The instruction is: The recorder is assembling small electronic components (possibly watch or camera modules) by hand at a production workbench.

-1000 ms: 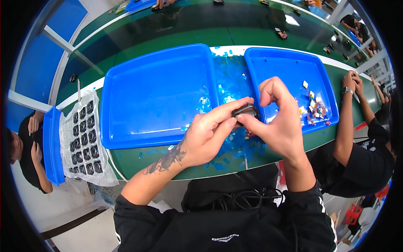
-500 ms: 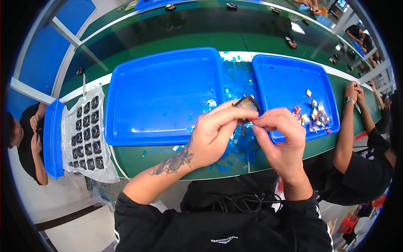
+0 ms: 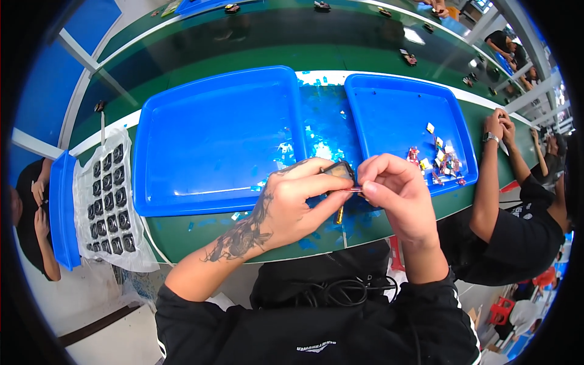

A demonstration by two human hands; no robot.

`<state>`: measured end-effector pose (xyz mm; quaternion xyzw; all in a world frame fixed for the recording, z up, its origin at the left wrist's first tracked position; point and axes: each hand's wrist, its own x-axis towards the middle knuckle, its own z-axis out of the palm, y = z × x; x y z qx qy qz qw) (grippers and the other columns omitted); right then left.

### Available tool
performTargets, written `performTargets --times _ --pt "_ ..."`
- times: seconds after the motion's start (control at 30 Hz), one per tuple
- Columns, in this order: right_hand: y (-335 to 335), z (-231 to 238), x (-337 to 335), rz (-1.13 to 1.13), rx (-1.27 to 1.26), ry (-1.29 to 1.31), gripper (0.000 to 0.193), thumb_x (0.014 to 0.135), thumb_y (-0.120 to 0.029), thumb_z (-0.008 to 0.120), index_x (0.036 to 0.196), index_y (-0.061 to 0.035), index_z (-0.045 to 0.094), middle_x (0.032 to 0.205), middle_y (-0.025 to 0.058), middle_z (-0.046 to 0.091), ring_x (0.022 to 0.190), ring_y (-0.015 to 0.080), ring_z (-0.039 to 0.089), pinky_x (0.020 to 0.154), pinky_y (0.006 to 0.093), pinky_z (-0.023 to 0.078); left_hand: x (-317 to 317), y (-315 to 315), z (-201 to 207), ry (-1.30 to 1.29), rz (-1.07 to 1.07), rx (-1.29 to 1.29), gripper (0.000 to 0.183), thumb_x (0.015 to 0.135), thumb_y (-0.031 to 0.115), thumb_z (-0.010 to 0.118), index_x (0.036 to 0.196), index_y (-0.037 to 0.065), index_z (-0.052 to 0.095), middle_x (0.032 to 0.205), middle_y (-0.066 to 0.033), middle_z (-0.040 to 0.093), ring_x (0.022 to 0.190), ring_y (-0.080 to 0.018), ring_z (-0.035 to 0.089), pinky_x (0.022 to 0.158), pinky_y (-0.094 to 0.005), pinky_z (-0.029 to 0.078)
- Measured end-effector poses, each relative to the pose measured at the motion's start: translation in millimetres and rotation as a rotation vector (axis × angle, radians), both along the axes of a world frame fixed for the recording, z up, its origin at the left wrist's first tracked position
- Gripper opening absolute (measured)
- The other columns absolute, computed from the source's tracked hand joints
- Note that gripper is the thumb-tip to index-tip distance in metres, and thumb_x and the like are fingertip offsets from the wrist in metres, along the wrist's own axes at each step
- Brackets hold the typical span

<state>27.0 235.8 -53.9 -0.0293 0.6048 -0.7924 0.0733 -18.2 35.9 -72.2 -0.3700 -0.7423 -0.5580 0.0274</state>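
Between the fingers of my left hand (image 3: 304, 194) sits a small black housing (image 3: 340, 171) with a greyish face, its lower part covered by my thumb and fingers. A thin reddish wire (image 3: 351, 190) runs from under the left thumb across to my right hand (image 3: 398, 188). The right thumb and forefinger pinch the far end of that wire, close beside the housing. Below the left fingers hangs a small gold-coloured strip (image 3: 339, 215); whether it is joined to the wire is hidden.
A large blue tray (image 3: 141, 182) stands on the left; a smaller blue tray (image 3: 465, 125) on the right holds several small wired parts (image 3: 447, 163). Blue film scraps (image 3: 322, 146) litter the green bench. Black housings (image 3: 108, 199) fill a plastic-lined pack. A co-worker's arm (image 3: 490, 188) is at right.
The right fingers have shifted from the housing's lower corner to the wire's end, now drawn out sideways. The gold-coloured strip shows below the left hand. The whole view has swung slightly.
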Motion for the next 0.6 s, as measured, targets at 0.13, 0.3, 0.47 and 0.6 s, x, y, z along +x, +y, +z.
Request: performTargets --times 0.13,0.3,0.47,0.6 --pt "6.6 0.7 1.3 0.062 -0.144 -0.151 0.010 0.088 -0.009 0.069 0.093 -0.0020 0.063 0.085 0.0015 0.064 0.073 0.0060 0.055 0.064 0.0203 0.041 4.0 -0.5 2.4 -0.298 -0.113 0.074 0.015 0.083 0.001 0.071 0.098 0.000 0.070 0.097 -0.0123 0.067 0.084 -0.0199 0.070 0.068 -0.0271 0.058" --pt "1.7 -5.5 4.8 -0.052 -0.052 -0.094 0.008 0.089 -0.007 0.068 0.093 -0.0014 0.063 0.087 0.0024 0.064 0.076 0.0057 0.057 0.065 0.0201 0.043 6.3 5.1 -3.5 -0.669 -0.089 0.289 0.011 0.087 -0.001 0.067 0.098 -0.006 0.069 0.097 -0.0107 0.065 0.087 -0.0160 0.069 0.071 -0.0255 0.059" --pt "-13.2 -8.8 9.5 -0.157 -0.005 0.019 0.010 0.088 0.000 0.067 0.096 0.0003 0.061 0.091 0.0039 0.064 0.079 0.0056 0.058 0.066 0.0200 0.045 4.2 3.9 -1.7 -0.814 -0.079 0.306 0.010 0.088 -0.002 0.065 0.096 -0.007 0.068 0.098 -0.0096 0.064 0.084 -0.0153 0.069 0.074 -0.0239 0.058" --pt "-20.1 -12.2 10.0 -0.274 0.251 0.203 0.021 0.084 0.005 0.070 0.101 0.0012 0.058 0.090 0.0035 0.062 0.079 0.0057 0.058 0.063 0.0187 0.045 5.3 3.9 -3.9 -0.791 -0.055 0.293 0.014 0.088 -0.004 0.064 0.101 -0.007 0.067 0.099 -0.0094 0.065 0.089 -0.0153 0.069 0.075 -0.0231 0.057"
